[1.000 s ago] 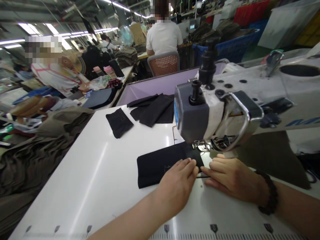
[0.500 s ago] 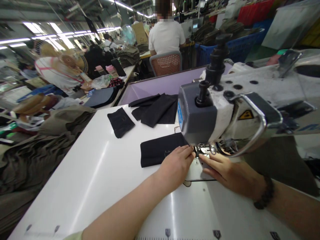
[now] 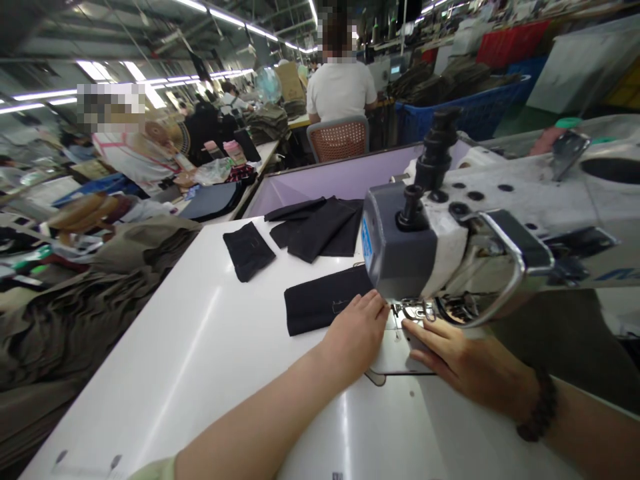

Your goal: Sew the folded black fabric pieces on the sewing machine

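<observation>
My left hand (image 3: 356,335) is over the right end of a folded black fabric piece (image 3: 310,303) with a small stitched outline. Its fingers are together and bent over the cloth beside the needle area; the thumb is hidden. My right hand (image 3: 463,353) lies with fingers stretched out on the metal plate (image 3: 400,360), just in front of the presser foot (image 3: 414,312), holding nothing visible. A dark bracelet circles the right wrist. Above both hands is the head of a sewing machine (image 3: 400,243). A strip of bare plate shows between the hands.
Farther back on the white table (image 3: 165,360) lie a small black folded piece (image 3: 249,252) and several overlapping black pieces (image 3: 323,230). Brown-grey cloth (image 3: 90,320) is heaped at the left. A person (image 3: 341,90) sits ahead, near a blue basket (image 3: 450,120).
The view has tilted up slightly. My left hand and the black fabric have shifted a little left from the needle, and more of the metal plate shows between my hands.
</observation>
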Action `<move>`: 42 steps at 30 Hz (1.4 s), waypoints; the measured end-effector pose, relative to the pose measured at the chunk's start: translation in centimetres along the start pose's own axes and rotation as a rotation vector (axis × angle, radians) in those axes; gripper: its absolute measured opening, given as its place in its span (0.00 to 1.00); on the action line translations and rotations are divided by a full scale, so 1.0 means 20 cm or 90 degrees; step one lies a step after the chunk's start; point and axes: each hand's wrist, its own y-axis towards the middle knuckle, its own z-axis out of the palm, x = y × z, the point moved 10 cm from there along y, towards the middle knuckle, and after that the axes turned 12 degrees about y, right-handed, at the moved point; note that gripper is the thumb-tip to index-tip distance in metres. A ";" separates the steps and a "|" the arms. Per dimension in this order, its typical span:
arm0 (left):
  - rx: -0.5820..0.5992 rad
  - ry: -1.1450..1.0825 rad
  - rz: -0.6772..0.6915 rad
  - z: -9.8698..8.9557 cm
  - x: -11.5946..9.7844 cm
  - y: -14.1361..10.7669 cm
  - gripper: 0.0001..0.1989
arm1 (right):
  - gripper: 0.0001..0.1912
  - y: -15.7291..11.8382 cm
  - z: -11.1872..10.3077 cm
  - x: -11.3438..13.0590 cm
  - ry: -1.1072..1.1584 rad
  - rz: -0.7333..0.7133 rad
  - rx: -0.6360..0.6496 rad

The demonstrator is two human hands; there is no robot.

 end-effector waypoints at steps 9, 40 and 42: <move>0.097 -0.010 -0.195 -0.04 0.26 -0.08 0.22 | 0.12 0.00 -0.01 -0.03 0.067 0.029 0.022; -0.075 0.008 -0.055 -0.05 -0.11 -0.15 0.17 | 0.13 -0.03 -0.03 0.11 0.052 -0.077 0.018; -0.066 0.001 -0.053 -0.03 -0.09 -0.13 0.17 | 0.13 -0.01 -0.03 0.09 0.046 -0.062 0.009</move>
